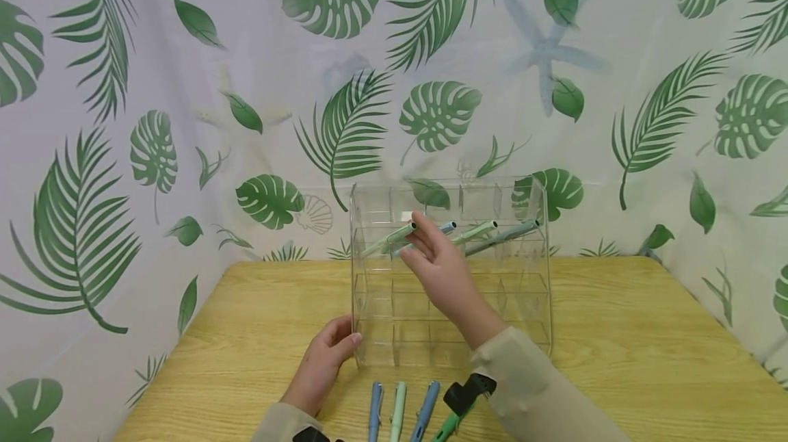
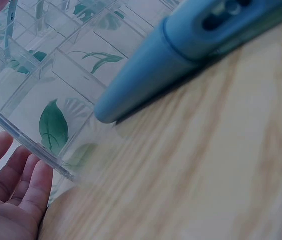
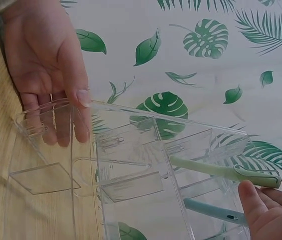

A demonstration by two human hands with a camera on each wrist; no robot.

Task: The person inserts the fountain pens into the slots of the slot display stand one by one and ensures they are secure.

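Observation:
A clear acrylic rack with several tiers stands upright on the table. My left hand holds its left side edge, thumb in front and fingers behind the panel. My right hand is at the upper tier, fingers extended, fingertips right at the capped end of a light green pen. That pen leans across the tier at the far left. Beside it, partly hidden by the right hand, lies a light blue pen. Further right rest another light green pen and a dark green pen.
On the wooden table before the rack lie a blue pen, a light green pen, a second blue pen and a green pen partly under the right wrist camera. A leaf-patterned curtain hangs behind.

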